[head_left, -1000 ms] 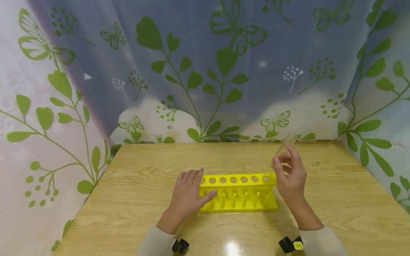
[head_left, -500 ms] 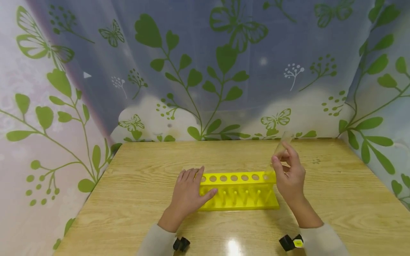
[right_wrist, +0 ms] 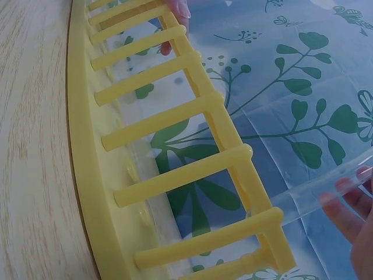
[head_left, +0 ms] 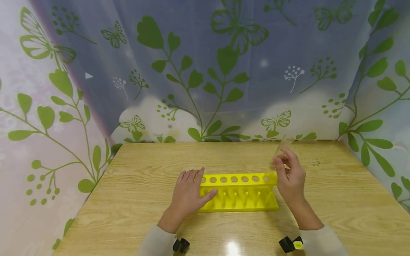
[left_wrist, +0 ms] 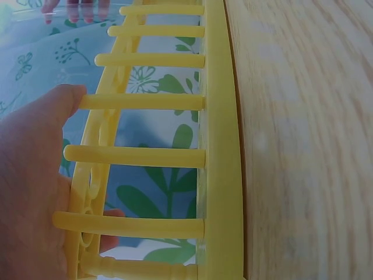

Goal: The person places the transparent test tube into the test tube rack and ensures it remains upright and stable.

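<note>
One clear tube [right_wrist: 306, 197] juts above and below the right hand's pinching grip [head_left: 291, 177], lower end at the yellow rack [head_left: 240, 207].

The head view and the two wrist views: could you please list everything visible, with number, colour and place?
Tabletop: 1, light wood, lower head view
Tube rack: 1, yellow, standing on the tabletop
Clear tube: 1, transparent, slanted, lower end by the rack's rightmost hole
Marks: several, dark, tabletop's far right
Backdrop: count unclear, blue and pale, green plant pattern, behind and beside the tabletop
Wrist devices: 2, black, one at each wrist
Label: 1, yellow, on the right device
Sleeves: 2, pale, bottom of head view
Left hand: 1, bare, gripping the rack's left end
Right hand: 1, bare, holding the tube
</note>
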A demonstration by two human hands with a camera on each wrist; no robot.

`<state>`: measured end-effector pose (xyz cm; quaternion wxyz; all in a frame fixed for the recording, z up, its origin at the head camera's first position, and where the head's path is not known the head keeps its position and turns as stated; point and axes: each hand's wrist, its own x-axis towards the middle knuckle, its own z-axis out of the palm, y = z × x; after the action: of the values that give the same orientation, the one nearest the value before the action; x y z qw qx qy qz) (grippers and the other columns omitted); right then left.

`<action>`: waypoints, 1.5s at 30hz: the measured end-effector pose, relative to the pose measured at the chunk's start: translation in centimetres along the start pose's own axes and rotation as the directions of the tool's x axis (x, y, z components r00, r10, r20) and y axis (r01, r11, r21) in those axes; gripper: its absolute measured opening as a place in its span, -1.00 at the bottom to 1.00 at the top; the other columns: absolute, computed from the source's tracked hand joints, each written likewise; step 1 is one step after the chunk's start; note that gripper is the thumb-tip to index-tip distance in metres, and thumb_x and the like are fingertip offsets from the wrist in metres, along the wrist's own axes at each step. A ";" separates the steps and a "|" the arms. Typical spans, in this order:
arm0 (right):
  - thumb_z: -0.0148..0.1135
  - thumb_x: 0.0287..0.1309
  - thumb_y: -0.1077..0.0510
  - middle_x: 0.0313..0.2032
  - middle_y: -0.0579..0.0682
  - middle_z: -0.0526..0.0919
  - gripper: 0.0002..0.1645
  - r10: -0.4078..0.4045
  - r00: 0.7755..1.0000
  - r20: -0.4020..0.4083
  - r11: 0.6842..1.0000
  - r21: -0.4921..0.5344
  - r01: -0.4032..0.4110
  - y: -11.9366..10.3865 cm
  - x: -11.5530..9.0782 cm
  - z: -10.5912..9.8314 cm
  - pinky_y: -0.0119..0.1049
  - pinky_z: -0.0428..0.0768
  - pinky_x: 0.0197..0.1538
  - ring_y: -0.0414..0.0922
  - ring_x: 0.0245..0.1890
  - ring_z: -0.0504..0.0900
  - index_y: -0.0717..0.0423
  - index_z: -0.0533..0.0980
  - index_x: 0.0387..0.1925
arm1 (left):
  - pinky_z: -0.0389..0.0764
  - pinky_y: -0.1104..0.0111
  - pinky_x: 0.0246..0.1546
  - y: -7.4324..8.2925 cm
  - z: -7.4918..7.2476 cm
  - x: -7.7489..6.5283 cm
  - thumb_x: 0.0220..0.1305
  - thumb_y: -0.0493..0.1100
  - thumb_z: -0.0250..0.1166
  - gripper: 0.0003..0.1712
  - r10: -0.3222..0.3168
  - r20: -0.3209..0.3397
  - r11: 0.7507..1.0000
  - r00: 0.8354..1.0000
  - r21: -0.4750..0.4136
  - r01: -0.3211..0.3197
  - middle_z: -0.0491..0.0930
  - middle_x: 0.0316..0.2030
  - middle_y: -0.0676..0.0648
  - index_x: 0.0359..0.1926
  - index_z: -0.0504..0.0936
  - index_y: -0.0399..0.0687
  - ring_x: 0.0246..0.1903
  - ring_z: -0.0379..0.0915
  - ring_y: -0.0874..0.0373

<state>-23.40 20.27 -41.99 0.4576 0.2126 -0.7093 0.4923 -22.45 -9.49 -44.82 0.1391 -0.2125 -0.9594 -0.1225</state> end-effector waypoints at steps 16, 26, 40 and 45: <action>0.15 0.31 0.33 -0.32 -0.17 0.54 -0.63 0.029 0.999 0.027 0.999 -0.035 -0.028 0.0 0.0 0.0 -0.67 0.54 -0.32 -0.48 -0.31 0.57 0.39 0.44 0.12 | 0.13 -0.05 0.35 0.0 -0.1 0.0 0.25 0.47 0.01 -0.01 0.006 -0.008 1.000 1.000 -0.014 -0.007 0.43 0.23 -0.18 0.42 0.27 -0.18 0.24 0.30 -0.08; 0.16 0.18 0.51 -0.37 0.07 0.56 -0.59 -0.003 1.000 0.014 0.999 -0.034 0.003 0.0 0.0 0.0 -0.67 0.55 -0.32 -0.44 -0.33 0.58 0.43 0.46 0.09 | 0.10 -0.04 0.37 0.1 -0.3 0.0 0.25 0.46 0.03 0.00 -0.008 0.025 1.000 1.000 -0.005 0.008 0.40 0.26 -0.18 0.44 0.22 -0.16 0.27 0.27 -0.08; 0.20 0.21 0.44 -0.37 0.04 0.57 -0.64 0.016 1.000 0.024 0.998 -0.065 -0.014 0.0 -0.1 0.0 -0.68 0.54 -0.34 -0.49 -0.31 0.56 0.42 0.48 0.05 | 0.10 -0.04 0.36 0.2 -0.2 0.0 0.26 0.45 0.03 -0.02 -0.005 0.021 1.000 1.000 -0.010 0.006 0.41 0.26 -0.16 0.43 0.25 -0.16 0.28 0.26 -0.09; 0.21 0.16 0.49 -0.38 0.13 0.56 -0.63 0.026 0.999 0.042 0.997 -0.069 -0.023 -0.1 0.0 0.0 -0.69 0.53 -0.33 -0.50 -0.30 0.56 0.44 0.48 0.04 | 0.11 -0.04 0.36 0.2 -0.2 0.0 0.26 0.46 0.02 -0.02 -0.005 0.008 1.000 1.000 -0.004 0.005 0.42 0.25 -0.18 0.42 0.27 -0.16 0.26 0.28 -0.08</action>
<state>-23.28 20.24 -41.93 0.4434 0.1984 -0.7379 0.4686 -22.30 -9.39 -44.61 0.1345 -0.2108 -0.9603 -0.1237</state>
